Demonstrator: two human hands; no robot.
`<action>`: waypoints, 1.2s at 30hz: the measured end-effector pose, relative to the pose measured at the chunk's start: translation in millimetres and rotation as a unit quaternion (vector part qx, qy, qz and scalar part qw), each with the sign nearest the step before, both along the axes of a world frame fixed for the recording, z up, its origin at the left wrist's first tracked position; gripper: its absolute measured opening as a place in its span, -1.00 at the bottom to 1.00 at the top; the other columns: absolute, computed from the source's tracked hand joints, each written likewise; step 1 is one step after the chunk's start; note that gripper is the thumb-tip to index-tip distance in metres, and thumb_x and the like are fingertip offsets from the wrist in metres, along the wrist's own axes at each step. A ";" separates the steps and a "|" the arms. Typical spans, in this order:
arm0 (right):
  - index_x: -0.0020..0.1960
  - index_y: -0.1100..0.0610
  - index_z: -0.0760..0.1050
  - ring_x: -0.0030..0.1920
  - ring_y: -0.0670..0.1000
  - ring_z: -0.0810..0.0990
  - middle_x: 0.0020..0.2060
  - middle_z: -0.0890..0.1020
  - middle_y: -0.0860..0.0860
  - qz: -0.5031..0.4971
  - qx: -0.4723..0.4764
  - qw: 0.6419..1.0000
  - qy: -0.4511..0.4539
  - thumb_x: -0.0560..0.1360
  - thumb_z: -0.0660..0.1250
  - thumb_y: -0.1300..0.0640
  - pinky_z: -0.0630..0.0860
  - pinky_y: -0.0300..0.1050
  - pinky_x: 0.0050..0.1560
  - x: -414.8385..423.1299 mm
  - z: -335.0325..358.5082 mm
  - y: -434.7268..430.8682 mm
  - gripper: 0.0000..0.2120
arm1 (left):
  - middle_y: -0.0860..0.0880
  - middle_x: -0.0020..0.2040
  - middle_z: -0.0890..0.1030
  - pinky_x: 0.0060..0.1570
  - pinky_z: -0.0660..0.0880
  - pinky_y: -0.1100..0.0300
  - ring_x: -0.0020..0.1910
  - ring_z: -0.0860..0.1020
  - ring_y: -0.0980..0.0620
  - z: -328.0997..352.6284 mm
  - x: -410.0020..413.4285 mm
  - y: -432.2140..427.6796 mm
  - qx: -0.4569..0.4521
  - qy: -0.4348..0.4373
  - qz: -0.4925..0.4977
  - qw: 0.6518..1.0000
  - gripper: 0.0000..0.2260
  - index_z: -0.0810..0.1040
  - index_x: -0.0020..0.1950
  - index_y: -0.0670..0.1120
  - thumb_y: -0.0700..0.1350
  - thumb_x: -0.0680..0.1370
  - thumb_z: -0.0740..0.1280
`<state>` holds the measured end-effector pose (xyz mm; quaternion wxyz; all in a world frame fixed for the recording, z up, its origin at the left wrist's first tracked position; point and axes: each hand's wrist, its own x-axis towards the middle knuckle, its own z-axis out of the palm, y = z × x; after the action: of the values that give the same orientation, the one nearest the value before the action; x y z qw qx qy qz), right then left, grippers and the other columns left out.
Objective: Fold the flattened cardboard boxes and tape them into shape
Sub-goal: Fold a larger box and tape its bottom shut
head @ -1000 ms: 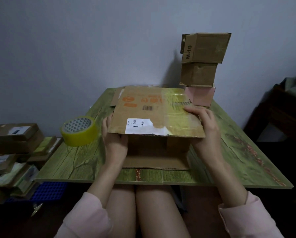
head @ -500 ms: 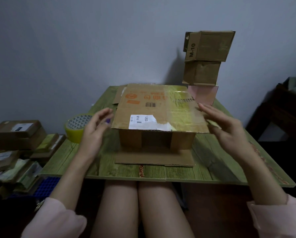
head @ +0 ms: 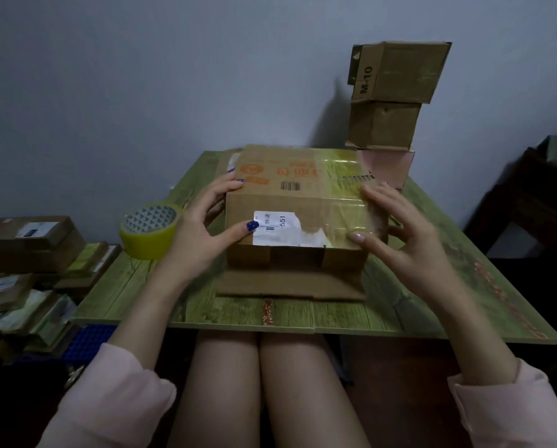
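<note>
Here the cardboard box (head: 299, 202) sits in the middle of the frame on the green wood-grain counter (head: 439, 286), its orange-printed top facing up and a creased near panel sloping toward the viewer. That panel carries a white label (head: 275, 227) and glossy strips of tape. Below it the front opening shows two short inner flaps, and the bottom flap (head: 290, 286) lies flat on the counter. The left hand (head: 203, 227) is at the box's left edge with its grip spread: the fingers are fairly straight along the top corner and the thumb, its nail painted dark blue, presses the near panel beside the label. The right hand (head: 400, 234) mirrors it at the right edge, grip likewise spread, thumb tip on the taped panel and fingers reaching along the box's right side; neither hand curls round anything. Just left of the left hand, a roll of yellow tape (head: 149, 231) stands on the counter. In the upper right a stack of three boxes rises against the grey wall: a box marked M-10 (head: 396, 72) tilted on top, a plain brown box (head: 384, 124) under it, and a pink box (head: 390, 166) at the bottom. At the lower left, off the counter, lie piles of flattened cardboard (head: 28, 244) and a blue crate (head: 86, 341).
</note>
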<state>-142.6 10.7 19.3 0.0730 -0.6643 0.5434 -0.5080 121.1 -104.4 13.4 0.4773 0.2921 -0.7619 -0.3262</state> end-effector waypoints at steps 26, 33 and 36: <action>-0.05 0.18 0.52 0.46 0.09 0.24 0.35 0.37 -0.02 -0.046 -0.086 0.983 0.157 0.40 0.38 -0.08 0.23 0.13 0.43 -2.3 -18.2 -13.7 -0.67 | 0.09 0.31 0.42 0.10 0.35 0.50 0.30 0.39 0.16 -12.8 -12.6 -7.1 -0.122 -0.006 0.108 0.987 -0.60 0.41 0.16 0.05 -0.18 0.42 0.48; 0.26 0.03 0.39 0.53 0.00 -0.21 0.52 -0.06 -0.06 -0.012 0.037 0.950 0.311 0.13 0.33 -0.51 -0.17 0.03 0.43 -10.8 -8.3 1.6 -0.12 | 0.11 0.31 0.42 0.10 0.36 0.50 0.30 0.40 0.16 -15.3 -13.4 -8.4 -0.115 0.006 0.101 0.988 -0.60 0.41 0.16 0.04 -0.17 0.42 0.48; 0.26 0.04 0.37 0.52 -0.02 -0.25 0.50 -0.09 -0.07 -0.022 0.048 0.943 0.330 0.13 0.37 -0.46 -0.21 0.01 0.42 -9.5 -7.9 0.6 -0.13 | 0.11 0.31 0.42 0.11 0.38 0.46 0.30 0.41 0.13 -17.4 -14.6 -8.9 -0.111 0.018 0.103 0.988 -0.60 0.41 0.16 0.04 -0.18 0.42 0.48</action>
<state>-152.1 11.3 11.4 -0.0897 -0.7782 0.5752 -0.2356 106.5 -113.3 -3.9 0.5519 0.3080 -0.7503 -0.1937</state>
